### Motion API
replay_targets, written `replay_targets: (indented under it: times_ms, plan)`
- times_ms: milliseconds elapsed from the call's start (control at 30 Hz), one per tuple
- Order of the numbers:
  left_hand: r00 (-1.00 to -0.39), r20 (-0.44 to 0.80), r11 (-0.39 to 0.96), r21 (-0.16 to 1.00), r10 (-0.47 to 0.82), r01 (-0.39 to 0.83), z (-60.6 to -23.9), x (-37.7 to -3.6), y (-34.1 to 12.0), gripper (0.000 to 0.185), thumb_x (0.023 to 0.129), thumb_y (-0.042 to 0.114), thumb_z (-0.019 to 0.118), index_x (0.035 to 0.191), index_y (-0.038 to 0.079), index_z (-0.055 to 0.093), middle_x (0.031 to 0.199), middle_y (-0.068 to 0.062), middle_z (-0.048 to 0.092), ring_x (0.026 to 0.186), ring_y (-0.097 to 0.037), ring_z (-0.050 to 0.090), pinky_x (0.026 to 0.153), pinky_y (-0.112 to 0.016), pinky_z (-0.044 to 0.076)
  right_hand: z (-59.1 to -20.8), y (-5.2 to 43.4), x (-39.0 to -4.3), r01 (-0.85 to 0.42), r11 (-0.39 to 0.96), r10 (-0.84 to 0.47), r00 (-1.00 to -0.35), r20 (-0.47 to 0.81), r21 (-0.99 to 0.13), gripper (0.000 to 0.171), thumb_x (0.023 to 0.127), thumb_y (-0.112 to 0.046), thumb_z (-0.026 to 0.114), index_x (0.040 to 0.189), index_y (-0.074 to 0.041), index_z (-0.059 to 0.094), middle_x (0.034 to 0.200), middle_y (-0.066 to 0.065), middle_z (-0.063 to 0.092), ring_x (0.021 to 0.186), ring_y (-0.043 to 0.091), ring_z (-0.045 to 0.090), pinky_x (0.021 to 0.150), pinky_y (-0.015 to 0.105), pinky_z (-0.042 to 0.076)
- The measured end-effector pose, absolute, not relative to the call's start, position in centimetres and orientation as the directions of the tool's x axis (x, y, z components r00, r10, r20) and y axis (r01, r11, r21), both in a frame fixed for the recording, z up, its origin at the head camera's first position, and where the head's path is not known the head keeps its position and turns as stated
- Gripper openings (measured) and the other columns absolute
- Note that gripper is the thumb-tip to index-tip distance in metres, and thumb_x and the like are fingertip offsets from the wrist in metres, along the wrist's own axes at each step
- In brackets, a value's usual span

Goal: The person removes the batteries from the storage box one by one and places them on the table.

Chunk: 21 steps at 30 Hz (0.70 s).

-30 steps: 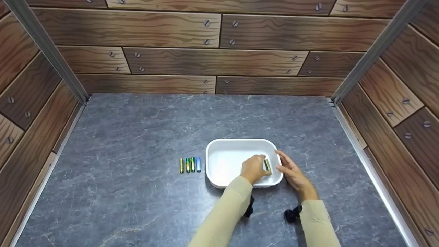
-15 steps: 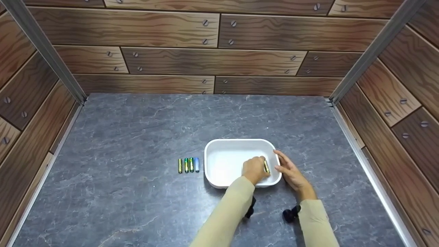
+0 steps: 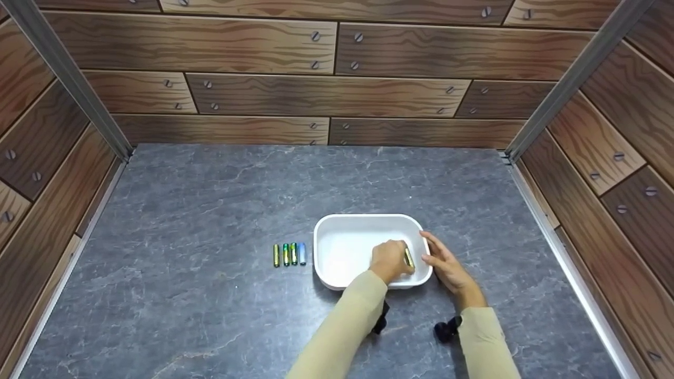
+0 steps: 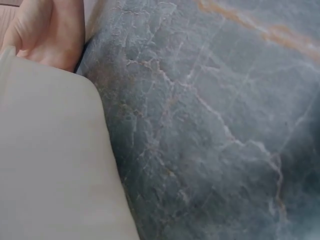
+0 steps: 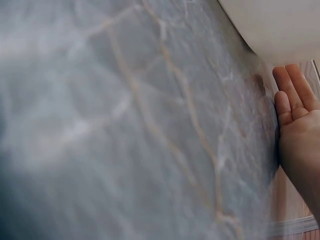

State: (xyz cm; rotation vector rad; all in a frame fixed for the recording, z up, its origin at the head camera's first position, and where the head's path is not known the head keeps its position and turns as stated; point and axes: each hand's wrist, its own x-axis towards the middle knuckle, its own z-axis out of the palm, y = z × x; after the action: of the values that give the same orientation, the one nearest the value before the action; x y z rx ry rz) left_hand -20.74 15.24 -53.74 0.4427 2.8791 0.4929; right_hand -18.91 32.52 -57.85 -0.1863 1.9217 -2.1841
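inside the tray: left hand (image 3: 388, 259) curled round a gold battery (image 3: 409, 257), down in the white tray (image 3: 347, 223)
right hand (image 3: 446, 263): fingers straight, flat against the tray's right wall, gripping nothing
left of tray: four batteries (image 3: 289, 254) in a row on the grey table (image 3: 210, 210)

Head camera looks down and forward from above my arms, showing whole counter (image 3: 210, 210). Left wrist camera sits very close, facing counter and white tray (image 4: 50, 165) wall. Right wrist camera equally close. All three share tray and counter.
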Motion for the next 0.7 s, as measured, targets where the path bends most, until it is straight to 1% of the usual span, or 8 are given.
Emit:
replay_targets:
  times_ms: [200, 267, 400, 500, 600, 700]
  plan:
    - [-0.933, -0.103, 0.885, 0.367, 0.344, 0.286, -53.2, -20.9, 15.0, 0.027, 0.070, 0.041, 0.081, 0.085, 0.022, 0.070, 0.088, 0.003, 0.074, 0.085, -0.017, 0.071, 0.070, -0.030, 0.054, -58.0, 32.6, -19.0, 0.084, -0.117, -0.272, -0.961, -0.049, -0.990, 0.057, 0.093, 0.002, 0.051, 0.146, -0.007, 0.033, 0.133, -0.023, 0.052, 0.124, -0.009, 0.047, 0.101, 0.010, 0.036]
    - [-0.930, -0.100, 0.879, 0.376, 0.354, 0.294, -53.1, -21.0, 14.8, 0.030, 0.070, 0.042, 0.081, 0.090, 0.022, 0.071, 0.091, 0.003, 0.075, 0.087, -0.017, 0.071, 0.072, -0.030, 0.055, -58.0, 32.6, -19.0, 0.082, -0.119, -0.277, -0.960, -0.046, -0.990, 0.057, 0.094, 0.001, 0.051, 0.147, -0.007, 0.033, 0.133, -0.024, 0.052, 0.124, -0.009, 0.046, 0.101, 0.010, 0.036]
    - [-0.924, -0.098, 0.869, 0.388, 0.369, 0.306, -52.7, -21.3, 14.5, 0.042, 0.071, 0.045, 0.080, 0.106, 0.025, 0.071, 0.099, 0.004, 0.075, 0.095, -0.016, 0.070, 0.076, -0.030, 0.055, -57.9, 32.5, -19.0, 0.070, -0.107, -0.279, -0.960, -0.037, -0.992, 0.057, 0.093, 0.000, 0.052, 0.146, -0.010, 0.034, 0.133, -0.022, 0.052, 0.123, -0.007, 0.047, 0.101, 0.012, 0.037]
    - [-0.923, -0.086, 0.860, 0.404, 0.376, 0.313, -52.5, -21.4, 14.2, 0.045, 0.071, 0.047, 0.081, 0.110, 0.027, 0.070, 0.100, 0.005, 0.075, 0.095, -0.015, 0.070, 0.076, -0.030, 0.054, -57.9, 32.5, -19.0, 0.063, -0.096, -0.278, -0.960, -0.034, -0.993, 0.058, 0.093, 0.000, 0.052, 0.147, -0.008, 0.033, 0.132, -0.022, 0.053, 0.121, -0.007, 0.048, 0.100, 0.012, 0.038]
    - [-0.921, -0.068, 0.848, 0.421, 0.383, 0.322, -52.2, -21.4, 13.9, 0.044, 0.070, 0.047, 0.081, 0.108, 0.027, 0.071, 0.098, 0.005, 0.074, 0.093, -0.015, 0.069, 0.075, -0.030, 0.054, -57.8, 32.5, -19.0, 0.061, -0.094, -0.275, -0.961, -0.033, -0.994, 0.059, 0.093, 0.001, 0.051, 0.148, -0.002, 0.029, 0.131, -0.023, 0.054, 0.121, -0.008, 0.048, 0.100, 0.012, 0.038]
    - [-0.920, -0.051, 0.835, 0.441, 0.388, 0.328, -52.0, -21.4, 13.6, 0.045, 0.071, 0.047, 0.081, 0.110, 0.026, 0.071, 0.098, 0.005, 0.074, 0.092, -0.015, 0.069, 0.074, -0.030, 0.054, -57.8, 32.5, -19.0, 0.073, -0.095, -0.265, -0.963, -0.045, -0.993, 0.059, 0.093, 0.001, 0.052, 0.148, -0.002, 0.028, 0.130, -0.024, 0.054, 0.120, -0.009, 0.048, 0.099, 0.011, 0.038]
